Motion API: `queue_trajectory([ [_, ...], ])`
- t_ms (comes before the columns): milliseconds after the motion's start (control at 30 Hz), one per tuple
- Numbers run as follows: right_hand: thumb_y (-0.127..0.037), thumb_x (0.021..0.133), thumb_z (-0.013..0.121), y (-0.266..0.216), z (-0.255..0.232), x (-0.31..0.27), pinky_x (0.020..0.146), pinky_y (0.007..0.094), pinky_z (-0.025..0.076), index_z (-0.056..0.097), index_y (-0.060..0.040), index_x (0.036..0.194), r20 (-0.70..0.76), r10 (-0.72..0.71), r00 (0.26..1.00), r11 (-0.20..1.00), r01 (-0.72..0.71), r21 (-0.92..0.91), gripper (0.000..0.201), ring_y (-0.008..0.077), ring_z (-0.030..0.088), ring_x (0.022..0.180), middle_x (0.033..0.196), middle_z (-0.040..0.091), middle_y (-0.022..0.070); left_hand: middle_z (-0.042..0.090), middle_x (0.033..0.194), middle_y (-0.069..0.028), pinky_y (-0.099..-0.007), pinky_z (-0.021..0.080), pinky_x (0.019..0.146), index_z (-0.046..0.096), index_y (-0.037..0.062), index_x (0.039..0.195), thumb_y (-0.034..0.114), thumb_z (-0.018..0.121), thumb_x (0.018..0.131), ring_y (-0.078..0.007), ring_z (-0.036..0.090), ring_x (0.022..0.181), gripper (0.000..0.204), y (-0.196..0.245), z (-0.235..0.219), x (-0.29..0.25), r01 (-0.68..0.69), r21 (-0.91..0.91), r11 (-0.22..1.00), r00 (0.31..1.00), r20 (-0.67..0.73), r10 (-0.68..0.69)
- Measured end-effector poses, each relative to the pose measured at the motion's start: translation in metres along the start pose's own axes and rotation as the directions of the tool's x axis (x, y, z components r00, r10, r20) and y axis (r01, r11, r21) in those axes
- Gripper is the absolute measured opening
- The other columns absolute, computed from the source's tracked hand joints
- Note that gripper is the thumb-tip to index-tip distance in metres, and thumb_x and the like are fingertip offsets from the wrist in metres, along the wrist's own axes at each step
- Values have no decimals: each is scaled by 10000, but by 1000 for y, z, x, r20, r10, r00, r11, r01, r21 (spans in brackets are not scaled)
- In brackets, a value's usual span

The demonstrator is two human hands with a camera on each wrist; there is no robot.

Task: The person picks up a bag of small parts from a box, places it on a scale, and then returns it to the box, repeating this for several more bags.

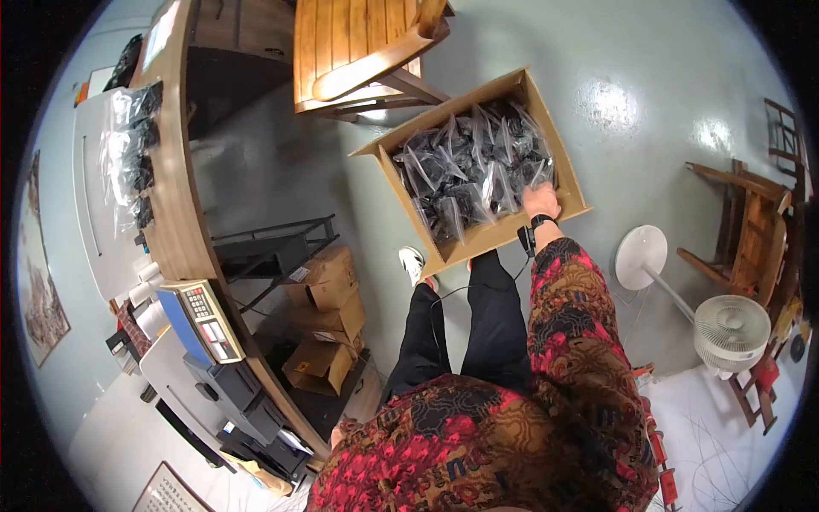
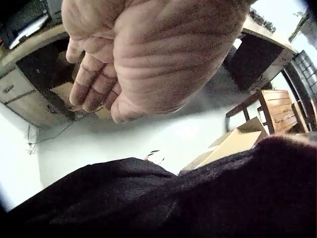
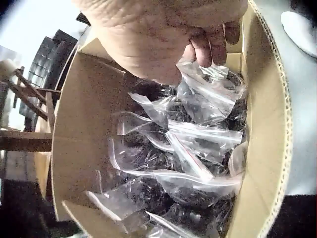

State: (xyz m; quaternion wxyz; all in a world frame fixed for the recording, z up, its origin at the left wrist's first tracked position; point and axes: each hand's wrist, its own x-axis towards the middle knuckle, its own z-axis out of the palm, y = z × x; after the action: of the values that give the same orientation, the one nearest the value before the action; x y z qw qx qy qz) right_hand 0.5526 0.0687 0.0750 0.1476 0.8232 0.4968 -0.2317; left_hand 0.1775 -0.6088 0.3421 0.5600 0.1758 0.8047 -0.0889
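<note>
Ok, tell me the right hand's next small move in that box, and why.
Probably close the fingers on the clear plastic bag just below them and lift it. The right hand is already down in the open cardboard box, its fingers touching the top bags, though no firm grip shows. The left hand hangs idle, holding nothing.

Glossy grey floor (image 1: 648,128), wooden chair (image 1: 363,51), white fan (image 1: 729,328)

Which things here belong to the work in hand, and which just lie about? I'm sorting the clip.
In use:
right hand, reaching into the box
cardboard box
clear bags of dark parts

Lying about:
left hand, idle
wooden chair
fan
desk
</note>
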Motion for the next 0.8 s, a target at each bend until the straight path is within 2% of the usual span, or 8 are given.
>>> queue_trajectory([
  [100, -401, 784, 575, 4, -7, -7, 920, 479, 445, 600, -91, 1118, -38, -13, 999, 1000, 14, 28, 455, 344, 568, 1111, 1166, 619, 159, 668, 893, -181, -395, 514, 753, 651, 30, 986, 391, 655, 813, -306, 647, 851, 400, 0, 5, 1, -41, -1, 999, 999, -29, 41],
  [167, -388, 793, 591, 18, -5, -2, 905, 479, 461, 587, -38, 1105, -43, -116, 992, 990, 119, 72, 469, 391, 581, 1073, 1135, 624, 194, 663, 994, -223, -396, 516, 789, 649, 34, 1031, 351, 629, 818, -317, 655, 938, 382, 95, -32, -22, 6, -13, 1000, 1000, -17, -7],
  [200, -391, 779, 628, 16, -15, -1, 873, 476, 472, 601, -13, 1050, 108, -125, 986, 992, 121, 48, 465, 406, 591, 1036, 1091, 630, 217, 649, 1033, -222, -404, 506, 824, 646, 45, 1044, 332, 606, 823, -339, 630, 982, 364, 96, -34, -11, 27, -37, 999, 999, -46, -29],
  [267, -398, 767, 652, 30, -7, 1, 841, 487, 479, 621, 8, 987, -21, -192, 981, 981, 192, 38, 463, 419, 610, 965, 1010, 647, 238, 657, 1017, -194, -402, 494, 853, 642, 44, 1035, 324, 604, 813, -345, 610, 1015, 359, 76, -22, 15, -130, 177, 975, 990, -37, 139],
  [367, -290, 752, 610, 11, -50, -41, 798, 507, 466, 622, 62, 807, -79, -296, 952, 950, 302, 75, 356, 451, 594, 895, 876, 631, 285, 661, 1012, -172, -397, 490, 854, 639, 43, 1012, 315, 613, 800, -341, 611, 1009, 346, 120, -43, 21, -6, -156, 988, 987, -160, -20],
  [567, -219, 728, 593, 19, -65, -45, 804, 486, 473, 625, 54, 803, -146, -318, 937, 941, 331, 74, 284, 451, 609, 874, 853, 637, 289, 656, 991, -199, -394, 486, 851, 625, 18, 996, 292, 625, 790, -347, 611, 992, 343, 119, -69, 74, -153, -253, 955, 952, -298, 74],
  [633, -207, 727, 599, 30, -60, -33, 804, 475, 483, 633, 33, 833, -170, -295, 940, 948, 310, 68, 265, 445, 618, 872, 863, 650, 274, 682, 978, -155, -337, 514, 809, 628, -13, 1056, 207, 654, 797, -257, 655, 915, 341, 123, -89, 96, -248, -282, 927, 924, -356, 138],
  [800, -202, 770, 603, 26, -50, -87, 808, 459, 484, 603, 20, 860, -166, -330, 929, 934, 347, 84, 239, 438, 614, 897, 896, 642, 274, 655, 993, -210, -383, 487, 859, 612, 4, 1042, 244, 613, 808, -335, 624, 981, 335, 132, -195, 96, -436, -306, 846, 845, -464, 268],
])
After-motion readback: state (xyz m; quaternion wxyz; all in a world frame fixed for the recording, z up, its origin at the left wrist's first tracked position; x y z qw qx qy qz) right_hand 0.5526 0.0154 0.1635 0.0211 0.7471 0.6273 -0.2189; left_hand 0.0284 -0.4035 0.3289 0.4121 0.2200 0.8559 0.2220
